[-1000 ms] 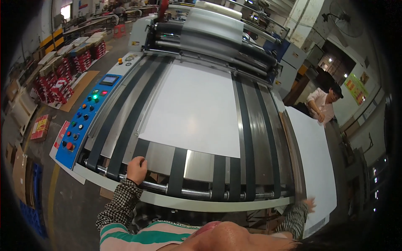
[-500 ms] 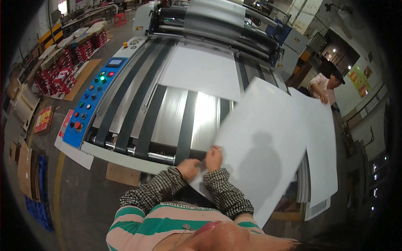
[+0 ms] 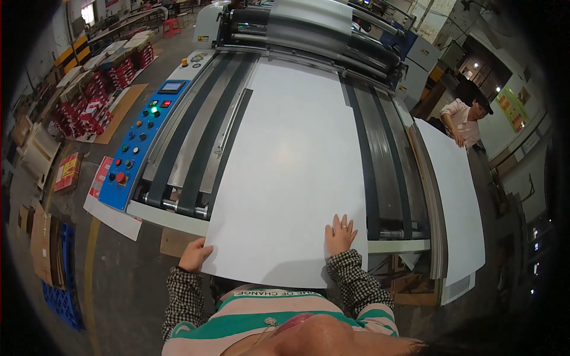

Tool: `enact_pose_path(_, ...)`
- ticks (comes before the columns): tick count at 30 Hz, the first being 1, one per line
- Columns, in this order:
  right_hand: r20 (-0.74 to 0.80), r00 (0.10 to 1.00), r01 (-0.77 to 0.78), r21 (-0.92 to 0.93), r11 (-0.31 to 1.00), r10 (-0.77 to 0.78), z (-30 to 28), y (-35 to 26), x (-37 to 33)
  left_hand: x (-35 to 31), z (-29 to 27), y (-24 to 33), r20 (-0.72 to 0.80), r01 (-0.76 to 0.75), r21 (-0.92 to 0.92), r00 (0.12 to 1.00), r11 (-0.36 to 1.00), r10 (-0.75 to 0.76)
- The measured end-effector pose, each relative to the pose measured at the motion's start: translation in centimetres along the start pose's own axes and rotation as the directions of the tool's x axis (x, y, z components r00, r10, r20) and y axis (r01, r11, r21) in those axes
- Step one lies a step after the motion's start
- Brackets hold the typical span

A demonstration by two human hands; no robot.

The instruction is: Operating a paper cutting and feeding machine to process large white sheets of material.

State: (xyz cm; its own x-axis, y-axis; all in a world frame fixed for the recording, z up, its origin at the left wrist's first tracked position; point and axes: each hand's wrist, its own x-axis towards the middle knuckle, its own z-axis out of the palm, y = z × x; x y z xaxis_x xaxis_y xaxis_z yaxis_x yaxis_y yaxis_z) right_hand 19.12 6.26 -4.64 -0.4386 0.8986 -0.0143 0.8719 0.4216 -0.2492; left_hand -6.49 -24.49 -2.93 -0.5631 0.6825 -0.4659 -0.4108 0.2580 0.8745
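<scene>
A large white sheet (image 3: pixel 291 178) lies lengthwise over the dark belts of the machine's feed table, its near edge close to my body. My left hand (image 3: pixel 195 255) pinches its left edge near the front corner, thumb on top. On the sheet's right front part my right hand (image 3: pixel 340 234) rests flat, fingers spread, a ring on one of them. The far end overlaps another white sheet (image 3: pixel 297 74) that reaches toward the rollers (image 3: pixel 309 41).
A blue control panel (image 3: pixel 142 142) with buttons runs along the table's left side. At right stands a stack of large sheets (image 3: pixel 454 202), with a co-worker (image 3: pixel 466 121) touching its top sheet. Bundled red-and-white stacks (image 3: pixel 89 107) and a blue pallet (image 3: pixel 62 296) are on the left floor.
The white sheet has swung from the right side onto the belts and now lies straight. My hands have moved apart, the left to its left edge, the right flat on top.
</scene>
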Motion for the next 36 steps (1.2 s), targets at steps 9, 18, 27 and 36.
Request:
enact_pose_path(9,0.109,0.989,0.095,0.016,0.995,-0.096,0.3,-1.7,5.9,4.7,-0.6,2.6,-0.062,-0.002,-0.03,0.998,1.0,0.0)
enact_pose_path(18,0.078,0.958,0.273,0.039,0.961,-0.276,-0.7,-3.3,15.0,11.4,-0.4,7.5,-0.428,0.014,0.801,0.711,0.598,0.557)
enact_pose_path(27,-0.83,0.557,-0.496,-0.315,0.809,0.018,-14.9,30.4,10.7,10.5,1.2,8.6,-0.3,-0.214,0.789,0.684,0.576,0.665)
enact_pose_path(36,-0.263,0.778,-0.617,-0.491,0.614,0.571,-11.6,35.0,6.5,18.4,11.9,12.1,0.534,-0.647,0.755,0.515,-0.105,0.671)
